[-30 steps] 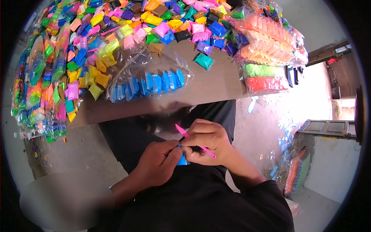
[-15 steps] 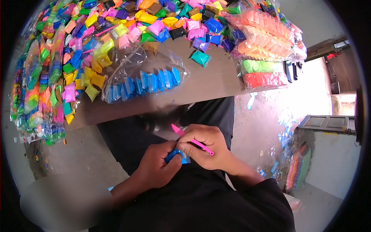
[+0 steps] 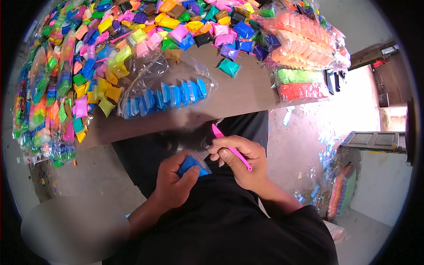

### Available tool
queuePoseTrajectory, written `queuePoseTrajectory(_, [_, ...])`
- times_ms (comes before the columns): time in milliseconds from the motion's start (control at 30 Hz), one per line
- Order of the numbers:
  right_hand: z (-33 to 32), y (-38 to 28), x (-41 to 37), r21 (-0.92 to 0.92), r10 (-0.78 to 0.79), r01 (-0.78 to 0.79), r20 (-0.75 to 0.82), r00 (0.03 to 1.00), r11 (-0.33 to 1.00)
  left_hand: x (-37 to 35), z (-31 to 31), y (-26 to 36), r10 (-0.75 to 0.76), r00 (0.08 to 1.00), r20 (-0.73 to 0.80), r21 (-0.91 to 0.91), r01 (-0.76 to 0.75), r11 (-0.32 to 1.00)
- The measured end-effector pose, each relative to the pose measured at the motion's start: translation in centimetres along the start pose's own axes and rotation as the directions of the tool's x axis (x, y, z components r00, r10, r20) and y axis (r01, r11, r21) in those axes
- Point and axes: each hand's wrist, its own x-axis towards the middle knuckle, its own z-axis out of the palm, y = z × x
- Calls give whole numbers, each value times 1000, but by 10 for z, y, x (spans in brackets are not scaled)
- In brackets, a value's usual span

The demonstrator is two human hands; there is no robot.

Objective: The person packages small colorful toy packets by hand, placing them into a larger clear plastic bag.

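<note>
My left hand (image 3: 173,179) is closed on a small blue packet (image 3: 192,166) with a clear plastic edge, held over my lap. To its right, my right hand (image 3: 243,161) grips a pink plastic knife (image 3: 234,150), its blade end pointing up and away from me. A gap now lies between the two hands. On the table in front, a clear plastic bag (image 3: 165,70) lies with a row of several blue packets (image 3: 168,96) in its near side.
The table (image 3: 251,90) carries a heap of many-coloured packets (image 3: 176,33) at the back and left. Bagged orange bundles (image 3: 302,39) sit at its right, above green and red ones (image 3: 304,90). Blue and clear scraps (image 3: 327,150) litter the floor at right.
My hands have moved apart. The right hand went slightly right with the pink knife, which now points more upward; the left hand shifted left, and more of the blue packet shows.
</note>
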Motion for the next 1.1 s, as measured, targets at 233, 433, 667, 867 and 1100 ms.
queuePoseTrajectory(233, [-11, -6, 0, 76, -69, 63, 81, 994, 995, 2, -2, 2, -3, 1000, -10, -77, 3, 997])
queuePoseTrajectory(433, [-8, -9, 0, 114, 2, -13, 91, 996, 993, 3, -3, 10, -34, 999, 33, -139, 38, 990])
queuePoseTrajectory(667, [-3, 1, -4, 292, 53, -84, 111, 992, 953, 5, 0, 13, -121, 992, 20, -224, 122, 967])
queuePoseTrajectory(867, [-3, 0, -5, 337, 111, -131, 80, 991, 932, 6, 1, 10, -90, 996, -14, -226, 84, 970])
queuePoseTrajectory(1100, [-2, -6, -7, 324, 119, -117, 13, 993, 939, 7, 0, 9, -74, 997, 15, -269, 75, 960])
